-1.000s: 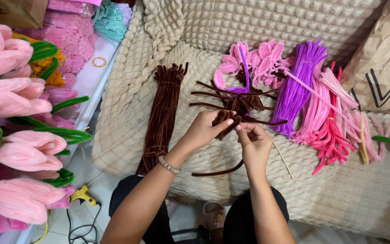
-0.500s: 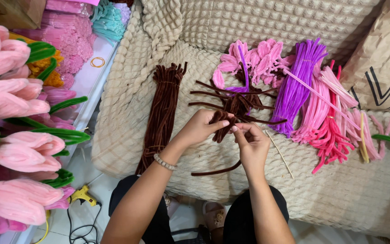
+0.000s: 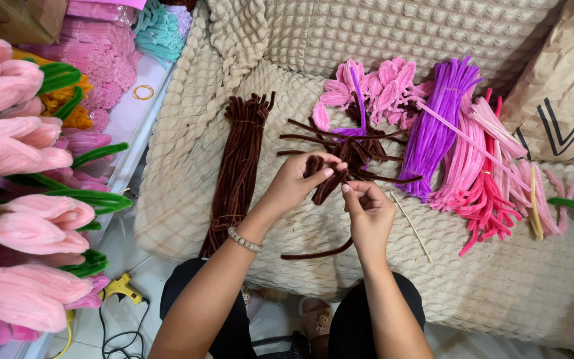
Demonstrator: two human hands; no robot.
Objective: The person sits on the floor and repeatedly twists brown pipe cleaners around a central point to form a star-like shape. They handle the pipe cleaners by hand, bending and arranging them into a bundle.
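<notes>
Lying between both hands, the brown pipe cleaner piece (image 3: 327, 181) is over the beige textured blanket (image 3: 247, 53), in front of a loose pile of brown stems (image 3: 360, 149). The left hand (image 3: 297, 183) comes from lower left, wrist bent, fingers closed around the piece. The right hand (image 3: 369, 209) (forearm almost vertical) pinches its lower end with fingertips. A tied brown bundle (image 3: 237, 166) lies left, purple stems (image 3: 436, 123) right.
</notes>
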